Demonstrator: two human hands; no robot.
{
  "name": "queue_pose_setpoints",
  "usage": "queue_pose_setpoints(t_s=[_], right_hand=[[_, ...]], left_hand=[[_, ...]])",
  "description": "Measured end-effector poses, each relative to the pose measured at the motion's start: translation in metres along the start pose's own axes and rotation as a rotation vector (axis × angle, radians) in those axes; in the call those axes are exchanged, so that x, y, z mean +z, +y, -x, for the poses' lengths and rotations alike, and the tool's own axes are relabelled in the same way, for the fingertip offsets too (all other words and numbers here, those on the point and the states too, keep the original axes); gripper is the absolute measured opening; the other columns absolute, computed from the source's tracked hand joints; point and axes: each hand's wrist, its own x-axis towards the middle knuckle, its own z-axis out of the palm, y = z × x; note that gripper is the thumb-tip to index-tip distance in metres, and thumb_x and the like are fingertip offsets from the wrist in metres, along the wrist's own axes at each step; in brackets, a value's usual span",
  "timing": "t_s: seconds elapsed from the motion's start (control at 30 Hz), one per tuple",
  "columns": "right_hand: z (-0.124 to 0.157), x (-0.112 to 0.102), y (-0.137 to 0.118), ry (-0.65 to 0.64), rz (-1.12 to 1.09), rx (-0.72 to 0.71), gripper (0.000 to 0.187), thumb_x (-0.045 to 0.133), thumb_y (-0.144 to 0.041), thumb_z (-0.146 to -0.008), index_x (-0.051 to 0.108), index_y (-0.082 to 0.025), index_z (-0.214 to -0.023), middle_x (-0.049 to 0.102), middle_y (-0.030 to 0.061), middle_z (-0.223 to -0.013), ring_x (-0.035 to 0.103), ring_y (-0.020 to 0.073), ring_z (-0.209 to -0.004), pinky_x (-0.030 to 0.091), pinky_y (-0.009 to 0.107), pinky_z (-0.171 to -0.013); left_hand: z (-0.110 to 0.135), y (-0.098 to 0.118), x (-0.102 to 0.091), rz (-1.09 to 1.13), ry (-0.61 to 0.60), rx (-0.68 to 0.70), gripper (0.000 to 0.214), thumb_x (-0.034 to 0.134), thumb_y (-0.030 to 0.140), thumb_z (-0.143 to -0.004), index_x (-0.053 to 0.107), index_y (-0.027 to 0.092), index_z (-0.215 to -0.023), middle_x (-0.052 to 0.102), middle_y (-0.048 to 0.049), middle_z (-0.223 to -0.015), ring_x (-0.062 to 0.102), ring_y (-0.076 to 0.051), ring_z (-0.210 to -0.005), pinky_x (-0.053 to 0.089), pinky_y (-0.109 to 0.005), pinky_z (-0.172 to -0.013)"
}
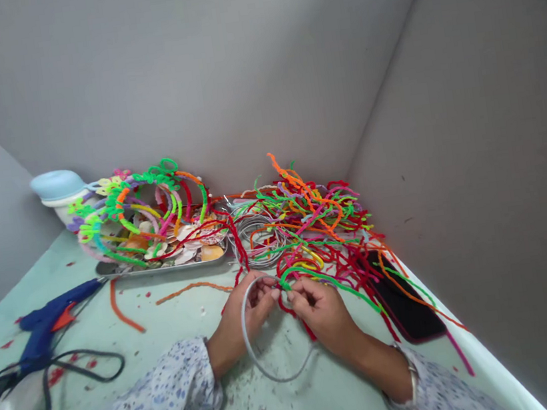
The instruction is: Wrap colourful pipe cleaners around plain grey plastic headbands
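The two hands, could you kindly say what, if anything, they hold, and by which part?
The left hand pinches the grey hoop at its top; the right hand pinches the green pipe cleaner where it wraps the hoop.

One head-worn view, facing forward and down

The camera looks from the wearer's head, over the left sleeve [153, 402] at 7 to 8 o'clock and right sleeve [438, 381] near 5, onto the left hand [245, 313] and right hand [323, 309], close by toward 6; the grey wall [176, 76] stands farther off at 12 o'clock
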Motion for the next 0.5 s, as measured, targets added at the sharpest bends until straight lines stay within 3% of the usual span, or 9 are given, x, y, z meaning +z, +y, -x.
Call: queue_pose_setpoints(t_s=[0.17,0.3,0.5], right_hand=[[0.003,0.004,0.000,-0.065,-0.063,0.000,0.022,0.048,-0.031,-0.086,0.049,-0.020,-0.068,0.041,-0.0059,-0.056,0.040,0.0104,-0.050,0.037,0.021,-0.049],[0.003,0.001,0.000,-0.113,-0.135,-0.018,0.020,0.048,-0.034,-0.089,0.058,-0.020,-0.079,0.054,-0.0023,-0.064,0.052,0.0125,-0.059,0.044,0.023,-0.059],[0.001,-0.002,0.000,0.032,-0.316,0.041,0.013,0.057,-0.033,-0.085,0.059,-0.020,-0.087,0.058,-0.0016,-0.070,0.053,0.0125,-0.061,0.045,0.023,-0.057]], left_hand=[[-0.003,0.009,0.003,0.111,-0.030,-0.083,0.020,0.065,0.036,-0.078,0.062,0.016,-0.082,0.059,0.0002,-0.071,0.047,-0.011,-0.058,0.036,-0.023,-0.054],[-0.001,0.016,0.004,0.166,-0.029,-0.136,0.023,0.065,0.037,-0.078,0.060,0.015,-0.086,0.053,0.0034,-0.059,0.045,-0.010,-0.052,0.035,-0.022,-0.051],[0.004,0.013,0.007,0.151,-0.128,-0.215,0.027,0.057,0.043,-0.083,0.054,0.016,-0.086,0.057,0.0026,-0.049,0.046,-0.010,-0.041,0.030,-0.021,-0.043]])
